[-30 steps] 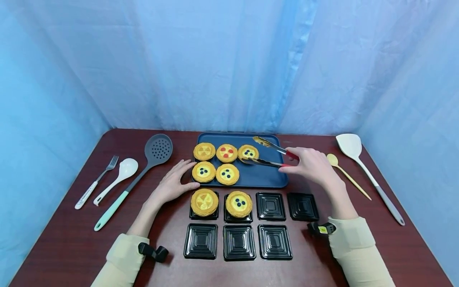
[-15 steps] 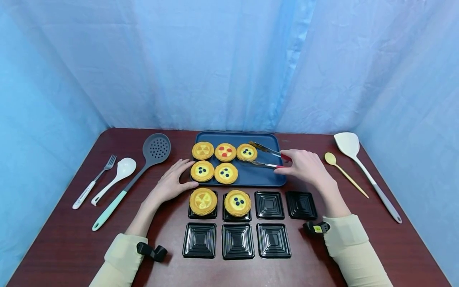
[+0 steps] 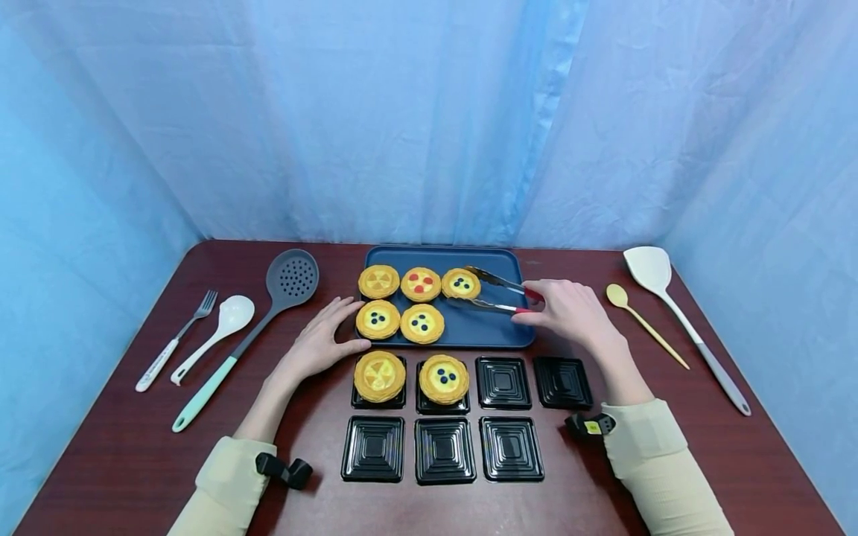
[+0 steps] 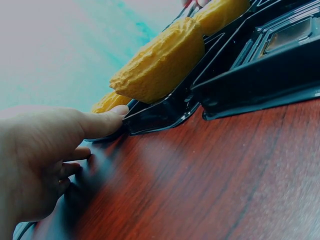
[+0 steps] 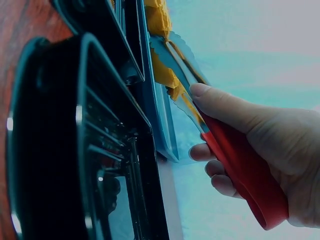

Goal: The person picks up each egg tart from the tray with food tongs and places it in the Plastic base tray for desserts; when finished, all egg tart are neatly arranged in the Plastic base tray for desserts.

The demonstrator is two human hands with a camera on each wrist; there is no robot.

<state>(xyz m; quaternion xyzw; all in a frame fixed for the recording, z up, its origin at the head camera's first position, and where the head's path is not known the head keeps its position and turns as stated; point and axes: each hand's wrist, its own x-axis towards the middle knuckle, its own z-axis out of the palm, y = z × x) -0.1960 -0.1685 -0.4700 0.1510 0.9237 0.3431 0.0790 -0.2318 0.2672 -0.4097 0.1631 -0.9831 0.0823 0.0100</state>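
- Right hand [image 3: 570,309]: grasping the tongs; thumb on one arm, fingers on the other.
- Tongs [image 5: 240,170]: red grips, shiny metal arms with scalloped ends; arms parted, reaching over the tray from its right side, one tip behind and one in front of the back-right tart. Contact with the tart: cannot tell.
- Back-right tart [image 3: 461,284]: on the tray, between the tong tips; round, golden crimped crust, pale-yellow filling, three dark-blue round pieces on top.
- Left hand [image 3: 325,341]: grasping nothing; fingers extended, resting at the tray's left edge, thumb at its front-left corner.
- Baking tray [image 3: 492,327]: dark blue, rectangular, low rim; bears five tarts, two at front, three at back.
- Remaining tarts on tray: back left, orange-yellow wedges [image 3: 378,282]; back middle, red pieces [image 3: 421,285]; front pair, dark-blue pieces [image 3: 377,320] [image 3: 422,324].
- Black square plastic boxes [image 3: 504,383], ridged: four in the upper row, three below; the two upper-left ones bear a wedge-topped tart [image 3: 380,377] and a blue-dotted tart [image 3: 444,378].
- Left utensils: grey skimmer, mint handle [image 3: 293,279]; white ladle [image 3: 234,314]; white-handled fork [image 3: 205,301].
- Right utensils: beige spoon [image 3: 617,295]; white turner, grey handle [image 3: 649,269].
- Counter [image 3: 134,461]: dark red-brown, wood-grained.
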